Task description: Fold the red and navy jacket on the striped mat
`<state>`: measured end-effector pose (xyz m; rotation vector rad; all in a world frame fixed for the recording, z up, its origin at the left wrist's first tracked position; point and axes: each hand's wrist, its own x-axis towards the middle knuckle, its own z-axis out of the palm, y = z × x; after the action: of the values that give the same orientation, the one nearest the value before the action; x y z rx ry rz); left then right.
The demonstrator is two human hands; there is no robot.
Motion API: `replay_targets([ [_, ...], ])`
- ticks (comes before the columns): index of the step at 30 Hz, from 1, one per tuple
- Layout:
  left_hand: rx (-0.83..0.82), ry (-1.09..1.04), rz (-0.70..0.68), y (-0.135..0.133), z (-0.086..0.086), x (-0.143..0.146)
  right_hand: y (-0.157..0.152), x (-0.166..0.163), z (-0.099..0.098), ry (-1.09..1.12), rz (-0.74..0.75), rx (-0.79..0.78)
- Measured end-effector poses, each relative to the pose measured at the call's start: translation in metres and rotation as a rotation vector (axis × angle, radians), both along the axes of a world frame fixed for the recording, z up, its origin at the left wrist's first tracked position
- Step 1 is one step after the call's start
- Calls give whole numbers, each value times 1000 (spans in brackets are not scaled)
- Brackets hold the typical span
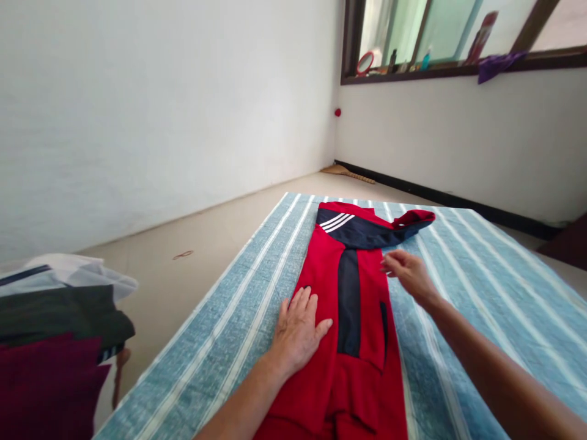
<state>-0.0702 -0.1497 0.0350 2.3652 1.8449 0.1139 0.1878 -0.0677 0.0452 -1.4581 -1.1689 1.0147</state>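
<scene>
A red jacket [316, 263] with navy panels and white shoulder stripes lies lengthwise on a blue-and-white striped bed cover [247, 305]. My left hand [298, 327] rests flat on the jacket's left part, fingers stretched out and thumb apart. One navy sleeve [367, 231] is laid across the jacket's far end, its red-lined end reaching past the right edge. Just below that sleeve, my right hand [403, 272] is at the jacket's right edge, with fingers loosely bent and no cloth visible in them. Whether its fingertips touch the fabric I cannot tell.
To the left is a stack of clothes [59, 324] in white, dark green and maroon. A wooden-handled broom-like item [346, 172] lies in the far corner. Small items and a purple cloth [498, 66] are on the window sill [440, 74]. White walls stand beyond the bed.
</scene>
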Motion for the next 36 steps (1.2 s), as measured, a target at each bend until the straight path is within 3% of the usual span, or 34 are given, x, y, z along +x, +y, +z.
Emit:
replay_targets([
  [2,69,-19,-7,10,1,1,-44,-33,3,-238,329,265],
  [5,147,-49,-64,25,-4,1,-109,-76,7,-456,708,529],
  [7,128,-56,-98,31,-12,1,-141,-94,8,-564,868,663],
  [10,86,-32,-105,33,-22,2,-167,-109,4,-676,975,809],
  [20,89,1,-101,30,-24,4,-191,-118,-21,-982,886,957],
  [24,104,0,-90,30,-25,4,-191,-120,-28,-975,865,1053],
  [28,119,-3,-96,29,-23,4,-187,-123,-38,-899,867,1053],
  [33,125,2,-98,28,-19,2,-188,-134,-69,-872,720,1144],
  [36,118,3,-95,27,-17,0,-186,-140,-79,-871,718,1117],
])
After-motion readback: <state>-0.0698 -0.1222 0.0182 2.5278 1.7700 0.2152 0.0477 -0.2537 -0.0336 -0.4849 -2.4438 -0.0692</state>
